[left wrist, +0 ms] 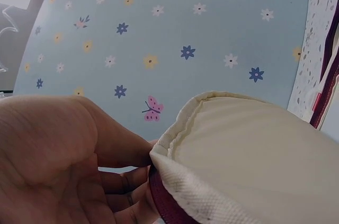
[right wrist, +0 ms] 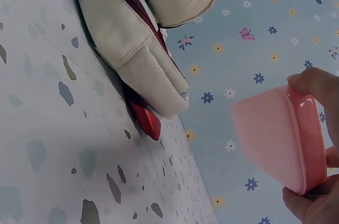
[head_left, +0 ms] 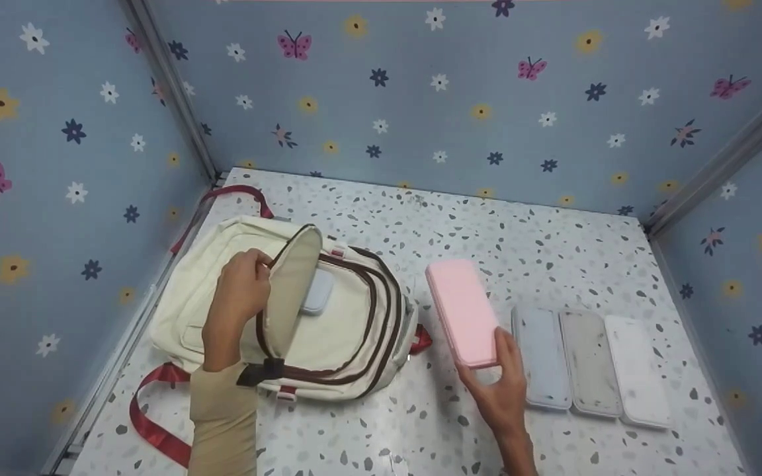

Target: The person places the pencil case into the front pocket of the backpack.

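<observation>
A cream backpack (head_left: 222, 248) with dark red zips lies on the speckled table, its front pocket unzipped. My left hand (head_left: 243, 284) pinches the edge of the raised pocket flap (head_left: 295, 284); the left wrist view shows thumb and fingers on the flap's edge (left wrist: 185, 187). Part of a pale blue case (head_left: 318, 292) shows inside the pocket, the remainder hidden behind the flap. Right of the backpack, my right hand (head_left: 501, 390) grips a pink case (head_left: 464, 311) by its near end. In the right wrist view, thumb and fingers hold opposite sides of the pink case (right wrist: 275, 139).
Right of my right hand, a pale blue case (head_left: 541, 357), a grey case (head_left: 591, 363) and a white case (head_left: 637, 370) lie side by side. Red straps (head_left: 156, 423) trail from the backpack. Flower-patterned panels (head_left: 421, 99) enclose the table at the back and sides.
</observation>
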The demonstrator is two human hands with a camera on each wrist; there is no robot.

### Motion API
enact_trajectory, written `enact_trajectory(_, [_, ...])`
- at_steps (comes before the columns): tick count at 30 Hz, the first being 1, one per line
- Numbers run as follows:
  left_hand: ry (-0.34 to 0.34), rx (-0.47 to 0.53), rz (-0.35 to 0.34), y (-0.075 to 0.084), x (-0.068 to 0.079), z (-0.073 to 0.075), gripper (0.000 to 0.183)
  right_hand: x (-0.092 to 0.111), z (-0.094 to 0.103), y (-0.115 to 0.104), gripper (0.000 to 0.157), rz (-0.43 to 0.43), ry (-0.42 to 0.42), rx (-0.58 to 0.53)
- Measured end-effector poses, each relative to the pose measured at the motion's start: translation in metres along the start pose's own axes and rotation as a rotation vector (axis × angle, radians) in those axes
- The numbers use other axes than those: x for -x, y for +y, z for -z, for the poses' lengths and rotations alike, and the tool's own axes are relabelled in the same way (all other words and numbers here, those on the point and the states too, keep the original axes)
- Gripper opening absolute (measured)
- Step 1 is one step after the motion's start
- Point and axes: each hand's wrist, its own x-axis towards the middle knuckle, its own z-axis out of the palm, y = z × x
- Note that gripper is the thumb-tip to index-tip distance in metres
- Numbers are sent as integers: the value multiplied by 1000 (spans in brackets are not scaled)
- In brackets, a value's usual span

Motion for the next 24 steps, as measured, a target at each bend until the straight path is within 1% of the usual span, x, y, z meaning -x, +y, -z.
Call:
enact_trajectory(3, [6,-5,-2,0,0,0,23,-1,-3,-1,90,67,-12,-13])
enact_trajectory(8, [13,-12,-2,0,0,-1,22,-2,-9,-6,89,117,-45,-24])
enact_trajectory(11, [15,-14,-4,0,0,-1,22,-1,-12,-9,89,128,-72,-17])
enact_trajectory(15, [15,-10,-2,0,-1,-1,22,1,-15,-11,91,153,-106,19])
enact_trajectory(19, [6,0,7,0,-1,-1,23,3,-18,-14,91,165,-164,34])
enact_trajectory(24, [-9,-4,22,1,-1,1,24,7,-23,-18,91,165,-237,25])
